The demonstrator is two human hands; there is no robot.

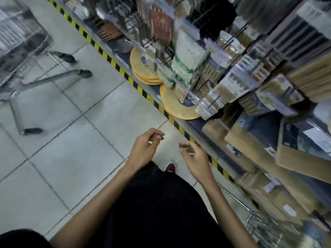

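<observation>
My left hand (143,149) and my right hand (194,158) hang in front of me over a tiled floor, close together with a small gap between them. Their fingers are loosely curled, and neither hand holds anything. Both are apart from the shop shelf (197,126) on the right. The picture is blurred by motion.
The shelf runs along the right, edged with a yellow-and-black striped strip (125,74). It carries round woven mats (177,108), hanging packets (186,61) and brown flat boards (268,153). A metal shopping trolley (26,56) stands at the upper left. My red shoe (170,167) shows below my hands.
</observation>
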